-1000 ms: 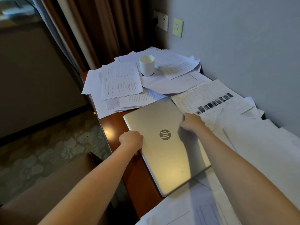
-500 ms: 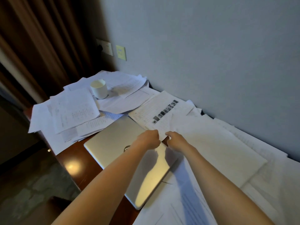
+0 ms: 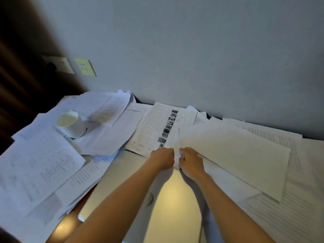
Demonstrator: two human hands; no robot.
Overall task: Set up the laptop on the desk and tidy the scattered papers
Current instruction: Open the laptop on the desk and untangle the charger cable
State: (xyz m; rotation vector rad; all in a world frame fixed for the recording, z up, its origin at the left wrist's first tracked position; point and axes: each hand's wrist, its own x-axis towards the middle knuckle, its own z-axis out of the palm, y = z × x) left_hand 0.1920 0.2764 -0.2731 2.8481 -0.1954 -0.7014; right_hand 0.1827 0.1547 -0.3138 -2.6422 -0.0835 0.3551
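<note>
The laptop point(image 3: 168, 199) lies closed on the desk point(image 3: 64, 225), near and centre, and its far edge is tucked under the papers point(image 3: 228, 155). Both hands meet at that far edge. The right hand point(image 3: 191, 162) has its fingers curled on a near corner of the papers. The left hand point(image 3: 162, 157) is balled up beside it, but its fingers are hidden behind the knuckles, so it's impossible to tell if it's gripping anything.

The cup point(image 3: 71, 124) looks like the biggest risk. It's parked on top of overlapping sheets at the far left, so if the person yanks the wrong layer, it could tip over. Can't see if there's liquid in it. Also, flipping the lid up with the photo-strip sheet point(image 3: 154, 127) lying over the far edge would probably crumple or shove that paper toward the wall. The left pile point(image 3: 40, 163) hangs near the desk's edge too, and one nudge could send it to the floor.
</note>
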